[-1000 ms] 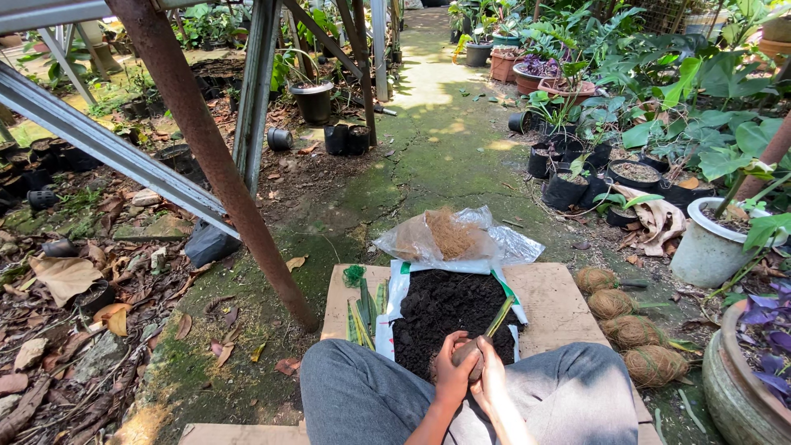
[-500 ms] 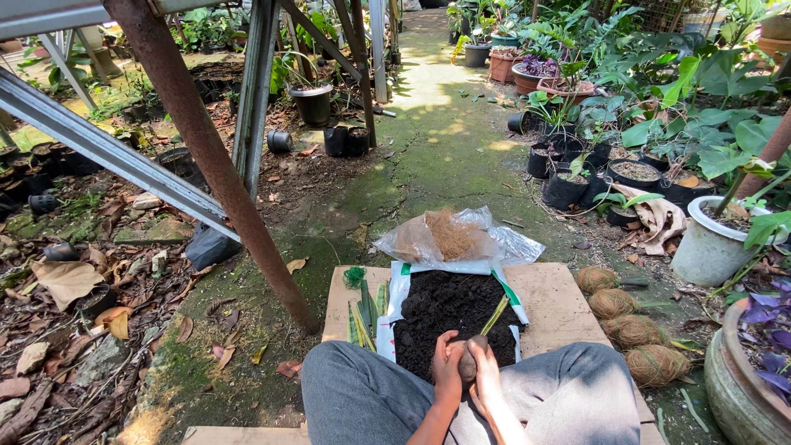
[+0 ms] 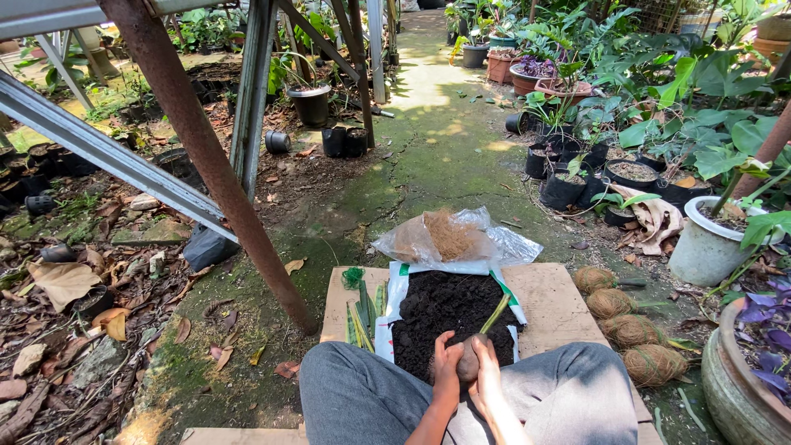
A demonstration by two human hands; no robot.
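So there's a small brown soil ball (image 3: 467, 360) with a green shoot (image 3: 495, 314) poking out of it, cupped right between both hands over the lap, just in front of the open bag of dark soil (image 3: 449, 309). Held that way, loose bits probably drop back onto the bag instead of the trousers. The left hand (image 3: 446, 364) and right hand (image 3: 486, 375) press in from either side, fingers curled snug around the ball, clenched on it rather than loose. The bag sits on a piece of cardboard (image 3: 560, 297) on the mossy ground, with a clear bag of coconut fibre (image 3: 451, 236) behind it, cut green leaves (image 3: 365, 311) on the left, and four fibre-wrapped balls (image 3: 626, 330) lined up on the right.
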